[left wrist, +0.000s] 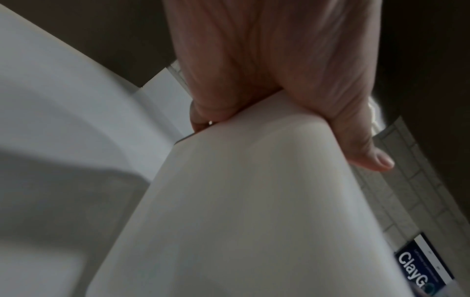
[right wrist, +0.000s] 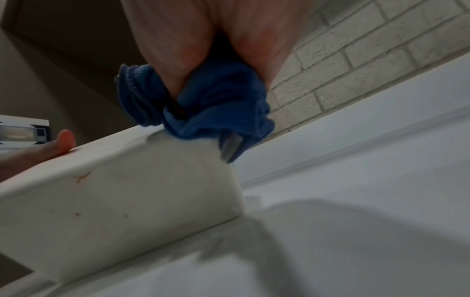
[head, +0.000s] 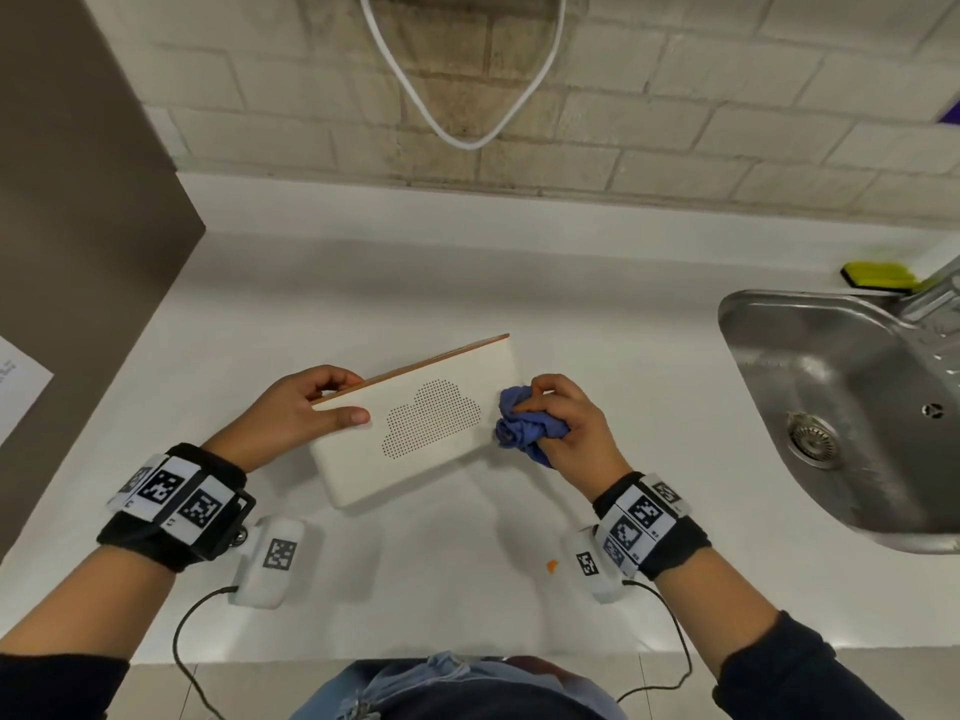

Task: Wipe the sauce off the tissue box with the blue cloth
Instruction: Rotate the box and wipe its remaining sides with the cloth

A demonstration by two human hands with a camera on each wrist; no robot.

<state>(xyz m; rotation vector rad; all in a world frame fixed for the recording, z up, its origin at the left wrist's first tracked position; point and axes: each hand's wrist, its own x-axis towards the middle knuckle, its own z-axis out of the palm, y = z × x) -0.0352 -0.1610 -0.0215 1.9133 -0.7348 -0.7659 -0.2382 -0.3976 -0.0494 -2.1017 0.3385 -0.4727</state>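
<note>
Tissue box: a cream box with a dotted cloud pattern was seen tilted on the white counter, one long edge raised, between the two hands.
Left hand: the box's end was gripped, the thumb laid across the patterned face and the curled fingers hooked over the raised edge.
Right hand: the fingers were closed tightly round the blue cloth, which was bunched into a wad.
Cloth contact: the wad was pressed against the box's corner just below the right fingertips, as shown in the right wrist view.
Done so far: the patterned face beside the left thumb looked free of sauce in the head view; it was judged that much of the wiping was finished.
Left to do: a thin reddish streak and a few faint specks were seen on the side wall below the cloth, well short of the right fingers. An orange spot was seen on the counter near the right wrist.
Writing: "ClayG", cut off at the edge, was read on a dark blue label beyond the left thumb. Square black-and-white marker codes were seen on both wristbands. No brand could be read on the box.
Nearby: a steel sink lay well beyond the right hand, a yellow sponge behind it.
</note>
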